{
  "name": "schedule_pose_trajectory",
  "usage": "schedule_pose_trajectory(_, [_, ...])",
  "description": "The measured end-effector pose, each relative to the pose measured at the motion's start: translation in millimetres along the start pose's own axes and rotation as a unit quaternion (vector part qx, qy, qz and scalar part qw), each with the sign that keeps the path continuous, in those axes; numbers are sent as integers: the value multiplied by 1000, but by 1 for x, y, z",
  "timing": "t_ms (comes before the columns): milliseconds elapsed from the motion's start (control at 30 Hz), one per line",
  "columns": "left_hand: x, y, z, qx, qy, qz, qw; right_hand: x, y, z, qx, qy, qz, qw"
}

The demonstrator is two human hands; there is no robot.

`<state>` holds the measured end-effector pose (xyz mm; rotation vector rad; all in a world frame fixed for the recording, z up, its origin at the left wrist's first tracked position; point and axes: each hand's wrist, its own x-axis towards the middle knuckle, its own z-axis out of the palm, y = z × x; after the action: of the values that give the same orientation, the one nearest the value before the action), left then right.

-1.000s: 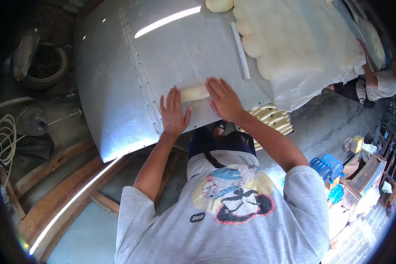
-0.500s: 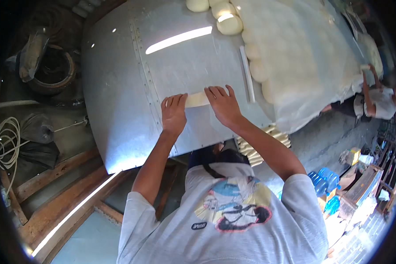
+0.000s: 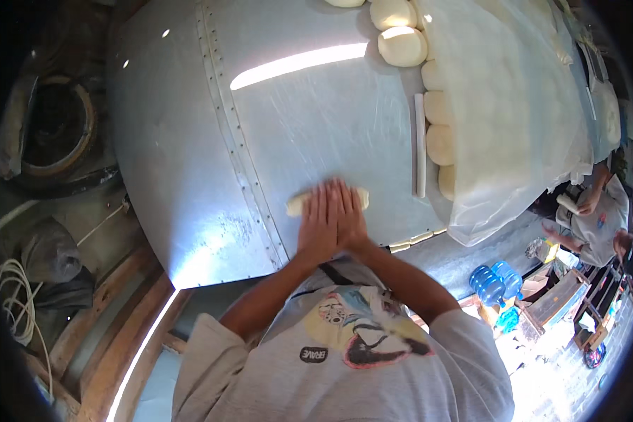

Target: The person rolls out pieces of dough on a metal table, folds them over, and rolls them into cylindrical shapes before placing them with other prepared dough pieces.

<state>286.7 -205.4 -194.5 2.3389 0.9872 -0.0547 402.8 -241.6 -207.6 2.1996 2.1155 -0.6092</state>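
My left hand (image 3: 319, 214) and my right hand (image 3: 347, 213) lie side by side, touching, on a short log of pale dough (image 3: 292, 205) on the metal worktop (image 3: 169, 126). Both sets of fingers are stretched flat over its middle; the log's ends show on either side. To the right lies a pale straight rod (image 3: 420, 144). Beside it runs a column of round dough pieces (image 3: 401, 46), mostly under a translucent plastic sheet (image 3: 513, 119).
A co-worker (image 3: 598, 225) at the right holds a pale cylindrical object. Below are blue water jugs (image 3: 487, 285) and cardboard boxes. At left are a tyre (image 3: 77, 133), coiled cable (image 3: 17, 295), dark bags (image 3: 49, 257) and wooden beams (image 3: 119, 316).
My hands have moved inward from the dough log's two ends and now touch over its middle, with the fingers flatter than half a second ago. The camera view has also shifted.
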Motion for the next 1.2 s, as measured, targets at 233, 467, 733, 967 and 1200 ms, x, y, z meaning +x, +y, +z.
schedule_pose_trajectory(233, [189,-53,-92,237,162,-11,958,177,68,-83,-33,197,51,979])
schedule_pose_trajectory(467, [10,-36,-20,155,17,38,987,6,30,3,96,105,11,990])
schedule_pose_trajectory(733, [135,-100,-81,94,161,-52,981,144,101,-64,-6,175,137,975])
schedule_pose_trajectory(967, [71,-79,-32,-42,211,-44,976,53,96,-24,53,155,100,981])
schedule_pose_trajectory(1200, [109,-101,-51,36,189,22,981,110,120,-36,8,183,94,979])
